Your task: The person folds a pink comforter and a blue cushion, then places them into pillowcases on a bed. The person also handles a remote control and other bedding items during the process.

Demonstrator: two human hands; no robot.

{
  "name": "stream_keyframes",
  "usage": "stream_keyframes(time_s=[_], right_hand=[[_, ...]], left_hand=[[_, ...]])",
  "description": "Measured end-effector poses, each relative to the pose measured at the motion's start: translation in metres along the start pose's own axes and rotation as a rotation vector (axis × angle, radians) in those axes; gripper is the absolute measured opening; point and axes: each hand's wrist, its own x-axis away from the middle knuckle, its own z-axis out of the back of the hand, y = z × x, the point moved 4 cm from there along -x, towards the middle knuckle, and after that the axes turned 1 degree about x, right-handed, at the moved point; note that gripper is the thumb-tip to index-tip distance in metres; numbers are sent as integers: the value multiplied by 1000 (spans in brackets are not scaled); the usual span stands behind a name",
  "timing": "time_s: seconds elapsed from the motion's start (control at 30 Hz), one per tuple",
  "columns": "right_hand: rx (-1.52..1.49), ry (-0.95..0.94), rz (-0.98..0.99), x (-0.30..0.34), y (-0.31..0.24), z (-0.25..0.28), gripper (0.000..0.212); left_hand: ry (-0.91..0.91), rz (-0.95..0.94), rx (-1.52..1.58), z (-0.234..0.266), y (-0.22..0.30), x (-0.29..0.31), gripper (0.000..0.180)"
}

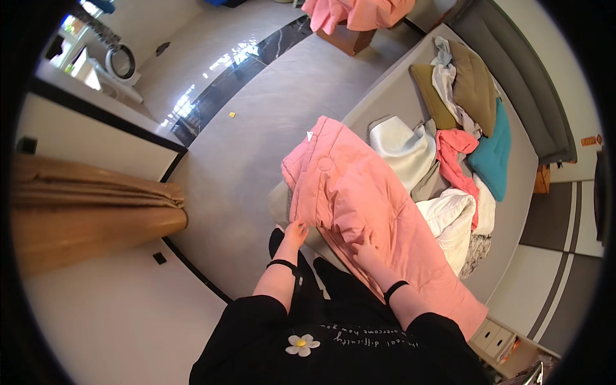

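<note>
A pink padded quilt, folded into a long strip, lies along the near side of the bed, its far end hanging over the edge. My left hand grips the quilt's left edge near that end, fingertips closed on the fabric. Further right, my right hand has bunched fingers pressed into the quilt's surface, pinching up creases. A small white tag shows near the quilt's far corner. Part of the bed's grey corner peeks out beside the left hand.
On the grey mattress lie white bedding, a coral cloth, a teal pillow and brown pillows. A dark headboard stands behind. Brown curtains hang at left; a pink-draped box sits at the back.
</note>
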Motion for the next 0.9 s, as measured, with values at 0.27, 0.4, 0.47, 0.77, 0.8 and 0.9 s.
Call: stream_keyframes(time_s=[0.27,0.4,0.47,0.77,0.8,0.9], right_hand=[[-131,-7,-322,-14,-23,0,52],[-238,347,-306,-34,-45,38,81],[-348,545,-264,-45,-46,38,79],[-47,-15,-190,-97,-93,40,67],[-133,-23,-218,-103,-94,32,68],[-327,-65,-212,-118,-113,31,68]], left_hand=[[-307,50,-236,-146,75,36,24],[-811,-346,-548,-280,177,177,31],[-878,-521,-883,-293,229,205,32],[69,-176,-978,-96,248,-74,74],[93,-80,-1024,-81,238,-87,82],[-1,242,-1206,-66,208,-99,96]])
